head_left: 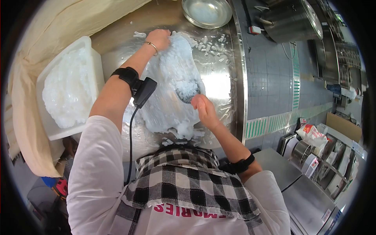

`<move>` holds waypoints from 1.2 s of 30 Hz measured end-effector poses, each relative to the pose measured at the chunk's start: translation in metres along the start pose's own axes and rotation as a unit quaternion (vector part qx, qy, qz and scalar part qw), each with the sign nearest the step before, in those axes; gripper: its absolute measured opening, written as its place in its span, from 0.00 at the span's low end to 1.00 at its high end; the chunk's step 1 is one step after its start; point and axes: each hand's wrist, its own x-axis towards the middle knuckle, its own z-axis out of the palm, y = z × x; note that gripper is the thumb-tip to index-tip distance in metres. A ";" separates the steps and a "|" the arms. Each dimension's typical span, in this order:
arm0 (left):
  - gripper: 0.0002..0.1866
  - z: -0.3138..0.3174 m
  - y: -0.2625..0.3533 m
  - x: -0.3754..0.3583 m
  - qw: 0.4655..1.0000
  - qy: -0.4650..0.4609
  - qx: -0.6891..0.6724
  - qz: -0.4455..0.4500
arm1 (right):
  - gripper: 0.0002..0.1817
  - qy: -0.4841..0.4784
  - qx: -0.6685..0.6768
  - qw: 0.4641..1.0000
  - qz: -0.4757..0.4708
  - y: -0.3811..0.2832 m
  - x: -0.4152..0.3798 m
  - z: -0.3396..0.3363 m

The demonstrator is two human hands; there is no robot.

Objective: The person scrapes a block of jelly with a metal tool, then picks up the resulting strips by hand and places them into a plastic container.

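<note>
A broad slab of pale, translucent jelly (166,72) lies on a wet steel table. My right hand (203,106) is closed on the edge of a round metal scraper (187,93), which sits on the jelly's right side with white shreds heaped in it. Beyond, at the slab's far left edge, rests my left hand (158,39) with its fingers curled; what they hold, if anything, is hidden. Loose jelly bits (184,129) lie along the near edge.
To the left, a white tub (98,64) holds a mound of jelly, with beige cloth (29,105) around it. A metal bowl (207,13) stands at the far end. Jelly scraps (213,47) dot the steel tabletop (219,78). A large steel pot (291,21) is off to the right.
</note>
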 end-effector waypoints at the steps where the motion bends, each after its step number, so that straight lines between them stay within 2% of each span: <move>1: 0.13 -0.002 0.000 0.000 1.000 0.000 -0.003 -0.002 | 0.12 0.001 -0.005 1.000 0.000 0.001 -0.007 -0.001; 8: 0.12 0.000 -0.004 -0.001 1.000 0.010 -0.008 0.012 | 0.12 0.013 -0.007 1.000 0.001 0.007 -0.052 -0.008; 12: 0.12 0.000 -0.005 0.001 1.000 -0.015 0.006 0.007 | 0.14 -0.030 -0.005 0.999 0.010 0.008 -0.075 -0.016; 15: 0.14 0.002 -0.008 -0.001 0.999 0.017 -0.011 0.026 | 0.13 -0.034 -0.026 0.999 0.002 0.006 -0.081 -0.018; 17: 0.12 -0.001 -0.007 -0.003 1.000 -0.020 -0.022 0.009 | 0.13 -0.032 -0.048 0.998 -0.015 -0.001 -0.077 -0.020; 18: 0.12 -0.004 -0.003 -0.007 1.000 -0.019 -0.021 0.010 | 0.14 -0.039 -0.020 0.998 0.037 -0.011 -0.067 -0.022; 19: 0.14 -0.008 0.005 -0.017 0.995 0.040 -0.092 0.020 | 0.16 -0.046 0.008 0.995 0.089 -0.020 -0.055 -0.024; 20: 0.16 -0.010 0.013 -0.029 0.982 0.096 -0.162 0.030 | 0.16 -0.031 0.039 0.994 0.093 -0.026 -0.042 -0.026; 22: 0.28 -0.010 0.035 -0.061 0.960 0.088 -0.177 0.196 | 0.17 0.001 0.055 0.989 0.141 -0.047 -0.007 -0.035; 23: 0.30 -0.015 0.051 -0.080 0.945 -0.002 -0.244 0.216 | 0.17 0.021 0.040 0.982 0.183 -0.059 0.012 -0.040; 24: 0.32 -0.019 0.068 -0.097 0.918 -0.093 -0.308 0.232 | 0.17 0.064 0.162 0.958 0.229 -0.066 0.030 -0.042; 25: 0.32 -0.015 0.081 -0.110 0.894 -0.131 -0.370 0.217 | 0.17 0.104 0.281 0.915 0.271 -0.068 0.045 -0.043; 26: 0.33 -0.010 0.090 -0.117 0.865 -0.167 -0.429 0.200 | 0.17 0.104 0.282 0.915 0.269 -0.063 0.057 -0.045; 27: 0.33 -0.007 0.093 -0.118 0.866 -0.166 -0.426 0.201 | 0.17 0.081 0.353 0.876 0.318 -0.054 0.067 -0.047; 28: 0.31 -0.003 0.095 -0.118 0.845 -0.154 -0.480 0.181 | 0.16 0.057 0.420 0.829 0.364 -0.052 0.074 -0.047; 29: 0.30 0.000 0.096 -0.117 0.819 -0.141 -0.533 0.160 | 0.16 0.057 0.420 0.830 0.362 -0.049 0.077 -0.047; 30: 0.30 0.002 0.094 -0.118 0.819 -0.139 -0.533 0.162 | 0.16 0.066 0.468 0.805 0.358 -0.049 0.079 -0.046; 31: 0.28 0.003 0.091 -0.119 0.708 -0.188 -0.674 0.098 | 0.17 0.075 0.514 0.778 0.354 -0.049 0.081 -0.047; 32: 0.26 0.005 0.089 -0.120 0.570 -0.231 -0.788 0.030 | 0.17 0.075 0.513 0.778 0.354 -0.044 0.084 -0.050; 33: 0.26 0.012 0.090 -0.121 0.571 -0.231 -0.788 0.031 | 0.17 0.087 0.598 0.719 0.343 -0.037 0.088 -0.055; 34: 0.22 0.021 0.092 -0.123 0.483 -0.208 -0.850 -0.029 | 0.16 0.097 0.677 0.653 0.327 -0.036 0.091 -0.058; 35: 0.19 0.028 0.093 -0.124 0.387 -0.181 -0.900 -0.089 | 0.16 0.096 0.678 0.652 0.324 -0.035 0.094 -0.061; 36: 0.19 0.030 0.090 -0.126 0.389 -0.181 -0.899 -0.088 | 0.16 0.126 0.710 0.623 0.302 -0.037 0.096 -0.062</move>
